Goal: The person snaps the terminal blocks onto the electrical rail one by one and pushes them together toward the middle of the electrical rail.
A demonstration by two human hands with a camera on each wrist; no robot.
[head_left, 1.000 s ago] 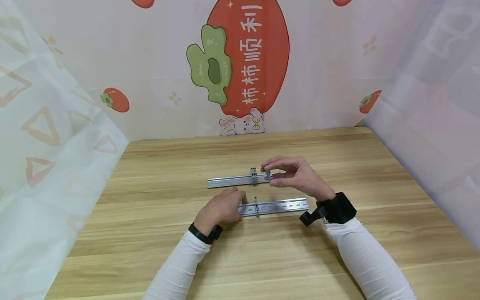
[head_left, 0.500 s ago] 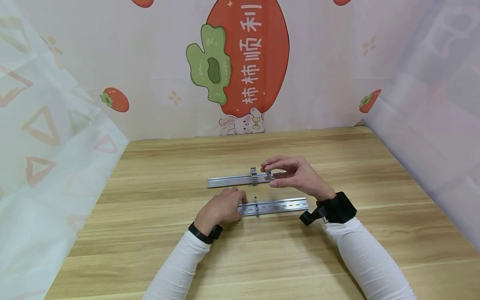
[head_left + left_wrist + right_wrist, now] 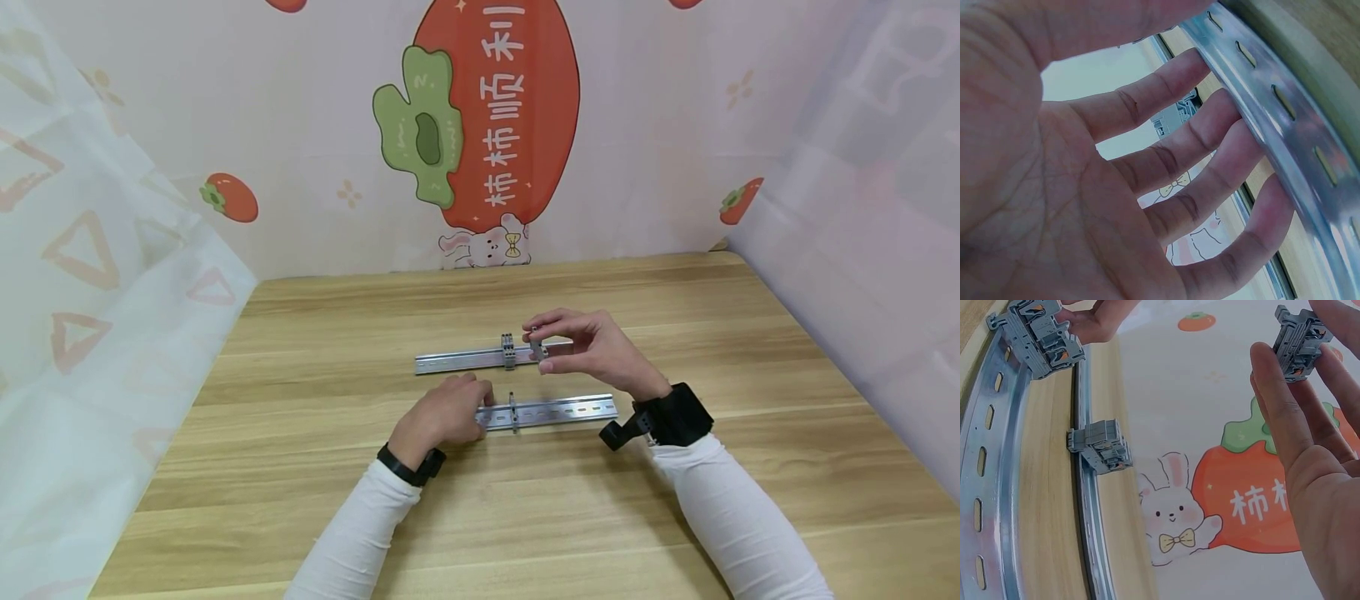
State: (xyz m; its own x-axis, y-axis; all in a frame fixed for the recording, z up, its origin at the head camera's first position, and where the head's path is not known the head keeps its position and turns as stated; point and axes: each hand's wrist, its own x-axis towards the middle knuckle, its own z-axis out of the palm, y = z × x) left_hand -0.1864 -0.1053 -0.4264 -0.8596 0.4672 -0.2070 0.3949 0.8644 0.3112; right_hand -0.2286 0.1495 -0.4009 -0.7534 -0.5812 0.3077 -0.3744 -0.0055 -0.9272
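Observation:
My left hand (image 3: 446,412) holds the near slotted metal DIN rail (image 3: 566,411) by its left part. In the left wrist view its fingertips (image 3: 1225,106) bear on one long edge of that rail. One thin grey terminal block (image 3: 1038,337) stands on the near rail, just right of the left hand. Above the far rail (image 3: 457,362), my right hand (image 3: 596,354) pinches another grey terminal block (image 3: 1300,347) between thumb and fingers, clear of both rails. A small cluster of grey terminal blocks (image 3: 507,352) sits on the far rail, left of the right hand.
Both rails lie roughly parallel on the wooden table (image 3: 540,525). A printed cloth backdrop (image 3: 315,125) rises behind the table's far edge, and pale sheets (image 3: 862,208) flank it at the sides.
The terminal block in my right hand has turned slightly between the fingers and stands more upright. Both hands and both rails keep nearly the same places.

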